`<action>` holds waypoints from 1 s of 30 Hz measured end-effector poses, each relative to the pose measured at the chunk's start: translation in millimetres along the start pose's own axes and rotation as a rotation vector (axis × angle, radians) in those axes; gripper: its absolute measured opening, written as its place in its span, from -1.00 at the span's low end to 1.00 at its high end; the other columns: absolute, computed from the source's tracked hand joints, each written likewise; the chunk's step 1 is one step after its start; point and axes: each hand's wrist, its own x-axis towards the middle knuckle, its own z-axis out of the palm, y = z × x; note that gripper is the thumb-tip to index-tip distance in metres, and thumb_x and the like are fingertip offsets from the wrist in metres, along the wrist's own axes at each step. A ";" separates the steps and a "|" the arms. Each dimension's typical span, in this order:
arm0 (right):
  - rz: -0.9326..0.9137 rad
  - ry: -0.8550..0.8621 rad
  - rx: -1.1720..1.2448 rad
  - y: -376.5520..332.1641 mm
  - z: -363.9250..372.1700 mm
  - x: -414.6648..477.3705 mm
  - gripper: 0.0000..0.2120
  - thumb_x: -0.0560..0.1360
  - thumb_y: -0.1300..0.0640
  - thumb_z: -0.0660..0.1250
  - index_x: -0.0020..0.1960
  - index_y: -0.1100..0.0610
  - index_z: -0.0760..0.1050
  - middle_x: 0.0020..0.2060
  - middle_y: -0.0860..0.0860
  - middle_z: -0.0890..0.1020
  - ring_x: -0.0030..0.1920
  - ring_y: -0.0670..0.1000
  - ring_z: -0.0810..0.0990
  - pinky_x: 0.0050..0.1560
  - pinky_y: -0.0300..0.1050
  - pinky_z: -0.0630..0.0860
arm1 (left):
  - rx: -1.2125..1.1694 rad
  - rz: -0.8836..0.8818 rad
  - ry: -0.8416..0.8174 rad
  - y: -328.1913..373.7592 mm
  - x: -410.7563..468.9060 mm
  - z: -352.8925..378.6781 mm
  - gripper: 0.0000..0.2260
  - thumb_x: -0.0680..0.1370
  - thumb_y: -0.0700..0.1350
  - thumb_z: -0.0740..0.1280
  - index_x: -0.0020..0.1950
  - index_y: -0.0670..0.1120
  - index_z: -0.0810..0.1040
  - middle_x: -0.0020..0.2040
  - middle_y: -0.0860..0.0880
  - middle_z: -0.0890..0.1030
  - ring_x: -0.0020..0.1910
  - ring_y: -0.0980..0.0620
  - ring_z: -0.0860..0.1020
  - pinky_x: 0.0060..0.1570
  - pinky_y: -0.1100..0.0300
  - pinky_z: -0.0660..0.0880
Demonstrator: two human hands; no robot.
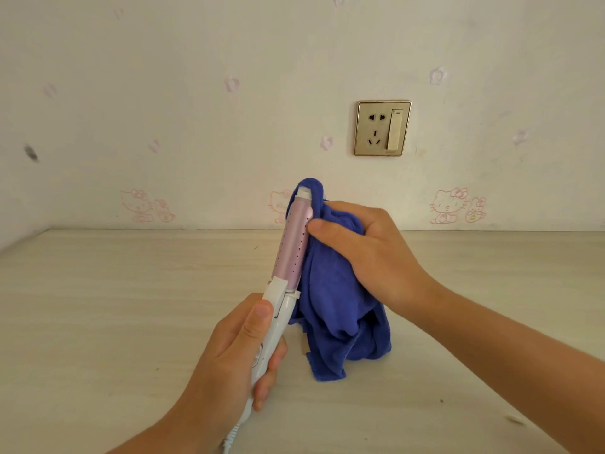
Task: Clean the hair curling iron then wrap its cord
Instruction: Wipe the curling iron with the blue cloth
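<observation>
The left grip (235, 355) is clamped on the white handle of the curling iron (293, 244). Its fingers curl round the handle's far side and its thumb lies along the near side, pointing up toward the barrel. The iron rises from this grip at a slight tilt. Its pink, dotted barrel stands above the grip, and its white tip is the highest point.

The right grip (363, 253) is closed on a blue cloth (337, 309), bunching it against the right side of the barrel, with the thumb tip touching the barrel's edge. Above this grip a fold of cloth hoods the iron's tip from behind. Below it the rest hangs in loose folds toward the bench (98, 322); whether the hem touches the surface cannot be told.

The white cord (229, 437) leaves the handle's end just beneath the left grip and runs out at the bottom edge.

Beyond both grips stands a patterned wall (196, 93) with a gold socket plate (382, 128), above the right grip.
</observation>
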 end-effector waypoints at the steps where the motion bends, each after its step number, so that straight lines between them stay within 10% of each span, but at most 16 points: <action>1: -0.020 0.025 -0.019 0.4 -1.8 1.3 -0.83 0.64 0.15 0.35 0.00 0.25 0.63 -0.10 0.24 0.66 -0.12 0.11 0.67 -0.01 -0.02 0.64 | 0.010 -0.001 -0.006 0.0 0.4 0.1 -0.47 0.51 0.38 0.22 0.07 -0.08 0.56 -0.35 -0.14 0.48 -0.61 0.00 0.29 -0.59 0.23 0.27; 6: -0.055 0.117 -0.096 5.4 0.7 1.3 -0.82 0.67 0.14 0.28 0.01 0.23 0.59 -0.14 0.21 0.61 -0.16 -0.04 0.59 -0.10 -0.17 0.55 | 0.036 -0.011 -0.022 -1.7 0.9 -0.4 -0.45 0.53 0.38 0.20 0.14 -0.09 0.55 -0.34 -0.13 0.48 -0.60 0.01 0.30 -0.59 0.23 0.27; 12: -0.150 0.169 -0.209 4.7 -3.6 3.0 -0.57 0.68 0.13 0.28 0.50 -0.16 0.39 0.28 -0.32 0.59 0.28 -0.28 0.55 0.30 -0.37 0.45 | 0.041 -0.017 -0.039 -2.3 0.4 -0.3 -0.46 0.53 0.39 0.20 0.15 -0.06 0.56 -0.33 -0.15 0.48 -0.60 0.01 0.31 -0.58 0.23 0.29; 25: -0.132 0.185 -0.123 5.8 0.2 2.9 -0.73 0.68 0.20 0.27 0.24 -0.10 0.62 0.06 -0.24 0.72 0.13 -0.23 0.65 0.12 -0.42 0.50 | 0.043 -0.007 -0.021 -1.4 -0.3 -0.4 -0.50 0.54 0.37 0.19 0.11 -0.03 0.56 -0.35 -0.11 0.48 -0.60 0.02 0.31 -0.59 0.24 0.29; 30: -0.048 -0.095 -0.226 18.3 18.3 -16.6 -0.83 0.65 0.19 0.30 0.18 0.14 0.64 -0.02 0.09 0.72 0.02 0.11 0.69 0.14 0.02 0.61 | -0.020 -0.011 0.070 -2.0 1.9 -0.8 -0.51 0.54 0.37 0.23 0.05 -0.06 0.56 -0.36 -0.14 0.48 -0.61 0.00 0.28 -0.61 0.22 0.25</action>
